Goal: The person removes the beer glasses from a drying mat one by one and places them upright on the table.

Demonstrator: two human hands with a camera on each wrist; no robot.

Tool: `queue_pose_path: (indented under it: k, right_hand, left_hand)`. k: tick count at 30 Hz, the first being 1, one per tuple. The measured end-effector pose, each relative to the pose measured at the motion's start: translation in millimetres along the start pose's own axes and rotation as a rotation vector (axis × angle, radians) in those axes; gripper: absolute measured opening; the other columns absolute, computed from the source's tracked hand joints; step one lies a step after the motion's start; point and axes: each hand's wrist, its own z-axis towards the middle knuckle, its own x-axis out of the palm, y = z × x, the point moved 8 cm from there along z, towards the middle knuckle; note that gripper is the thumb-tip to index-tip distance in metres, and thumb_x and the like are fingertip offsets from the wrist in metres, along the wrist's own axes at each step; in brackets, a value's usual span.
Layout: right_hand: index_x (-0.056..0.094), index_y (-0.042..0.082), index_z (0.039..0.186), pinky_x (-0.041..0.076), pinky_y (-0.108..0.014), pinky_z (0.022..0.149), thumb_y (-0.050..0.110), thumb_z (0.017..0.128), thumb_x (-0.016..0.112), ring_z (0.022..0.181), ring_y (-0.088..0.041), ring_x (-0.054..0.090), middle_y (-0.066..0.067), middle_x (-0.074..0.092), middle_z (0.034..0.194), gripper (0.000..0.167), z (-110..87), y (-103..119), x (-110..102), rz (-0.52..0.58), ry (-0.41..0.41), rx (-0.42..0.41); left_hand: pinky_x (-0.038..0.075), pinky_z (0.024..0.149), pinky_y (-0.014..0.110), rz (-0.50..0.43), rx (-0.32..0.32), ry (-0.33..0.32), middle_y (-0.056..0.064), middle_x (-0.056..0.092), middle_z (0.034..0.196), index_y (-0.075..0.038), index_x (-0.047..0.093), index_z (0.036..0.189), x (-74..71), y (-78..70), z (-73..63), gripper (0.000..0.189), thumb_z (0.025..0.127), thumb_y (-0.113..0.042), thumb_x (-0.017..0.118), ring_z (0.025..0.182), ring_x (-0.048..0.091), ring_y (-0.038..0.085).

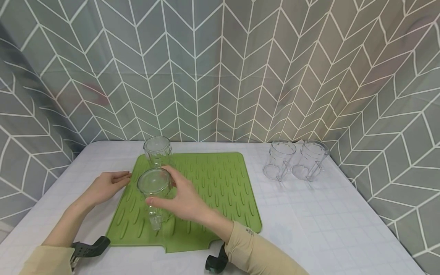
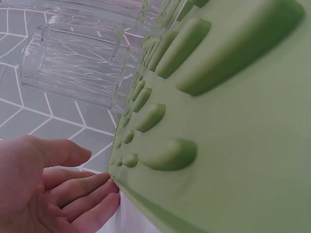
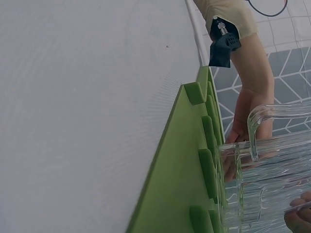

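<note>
My right hand (image 1: 187, 198) grips a clear glass mug (image 1: 154, 182) between thumb and fingers. The mug is upside down over the left part of a green ridged drying mat (image 1: 220, 179), its handle towards me. Just behind it, a second clear glass mug (image 1: 157, 147) is upside down at the mat's back left. At the mat's left edge rests my left hand (image 1: 106, 186), fingers extended; in the left wrist view its fingertips (image 2: 109, 179) touch that edge. The right wrist view shows the gripped mug (image 3: 282, 165) close over the mat, only fingertips of the right hand (image 3: 299, 213) visible.
Two more clear glass mugs, one (image 1: 280, 160) beside the other (image 1: 311, 160), stand upright at the back right of the white-covered table (image 1: 309, 229). A grey curtain (image 1: 220, 76) with white lines hangs behind and along the sides.
</note>
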Motion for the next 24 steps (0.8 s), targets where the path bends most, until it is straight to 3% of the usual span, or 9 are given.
queue_pose_path:
  k: [24]
  right_hand:
    - [0.042, 0.028, 0.146, 0.049, -0.024, 0.089, 0.042, 0.083, 0.081, 0.108, -0.004, 0.055, 0.010, 0.058, 0.127, 0.076, -1.6, 0.3, -2.8, -0.036, -0.009, 0.004]
  left_hand:
    - [0.053, 0.092, 0.063, 0.004, -0.003, 0.000, 0.037, 0.055, 0.131, 0.018, 0.046, 0.137, 0.1, -1.0, -0.1, 0.056, 0.107, -0.030, 0.048, 0.122, 0.052, 0.056]
